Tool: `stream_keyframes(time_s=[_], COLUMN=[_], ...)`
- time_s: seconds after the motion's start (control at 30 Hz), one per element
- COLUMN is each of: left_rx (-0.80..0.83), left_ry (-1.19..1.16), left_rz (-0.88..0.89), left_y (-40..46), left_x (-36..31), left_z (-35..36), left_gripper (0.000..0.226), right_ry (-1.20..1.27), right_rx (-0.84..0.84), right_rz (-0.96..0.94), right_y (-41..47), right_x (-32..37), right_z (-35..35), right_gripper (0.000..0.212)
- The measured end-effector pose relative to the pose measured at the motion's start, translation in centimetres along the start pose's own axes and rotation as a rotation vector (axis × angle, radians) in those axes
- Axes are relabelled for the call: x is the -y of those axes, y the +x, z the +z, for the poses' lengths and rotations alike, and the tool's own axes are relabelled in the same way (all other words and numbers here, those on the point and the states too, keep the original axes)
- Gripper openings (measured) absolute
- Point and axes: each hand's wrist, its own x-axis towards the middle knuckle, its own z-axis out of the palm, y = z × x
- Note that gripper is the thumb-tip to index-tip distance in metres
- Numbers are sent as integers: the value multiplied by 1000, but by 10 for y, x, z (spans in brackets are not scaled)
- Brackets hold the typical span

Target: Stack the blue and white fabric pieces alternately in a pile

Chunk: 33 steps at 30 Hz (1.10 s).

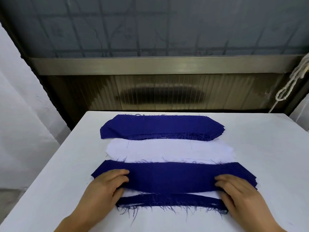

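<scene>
At the near edge of the white table (260, 144) lies a pile of fabric with a blue piece (172, 177) on top. A strip of white and a frayed blue layer (168, 200) show beneath it. My left hand (107, 185) grips the top blue piece at its left end, fingers curled over its edge. My right hand (240, 191) grips its right end the same way. Beyond the pile lies a stack of white pieces (170, 150). Farther back sits a stack of blue pieces (160, 126).
The table ends just behind the far blue stack, at a dark ribbed panel and metal rail (167, 64). A knotted white cord (291, 84) hangs at the right. White cloth (18, 114) drapes on the left, beside the table edge.
</scene>
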Motion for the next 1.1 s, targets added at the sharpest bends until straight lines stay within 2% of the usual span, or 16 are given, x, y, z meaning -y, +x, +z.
stream_keyframes(time_s=[0.17, 0.27, 0.33, 0.43, 0.57, 0.7, 0.83, 0.97, 1.1], left_rx=[-2, -25, -29, -26, 9, 45, 80, 146, 118], left_ry=[-2, -13, -22, -40, -50, -65, -25, 12, 74], left_rz=[28, 59, 82, 91, 71, 25, -16, -17, -22], left_y=[-3, -3, -3, -3, -1, -1, 19, 54, 86], left_x=[2, 2, 3, 3, 3, -1, -9, -27, -48], left_z=[2, 3, 5, 7, 6, 0, -1, 14, 36], left_gripper=[32, 57, 62, 57, 30, 34, 34, 30, 32], right_ry=[-14, -19, -12, 2, 13, 32, 117, 149, 152], right_rx=[-29, -18, -14, -19, -1, 51, 165, 303, 427], right_rz=[-30, -26, -21, -21, -27, -9, 67, 182, 263], right_y=[-3, -8, -10, -11, -11, -6, 16, 52, 80], right_x=[-1, -4, -6, -8, -8, -3, 5, 21, 30], right_z=[3, 4, 5, 7, 4, -6, -14, 4, 36], right_gripper=[55, 52, 53, 51, 45, 32, 31, 10, 13])
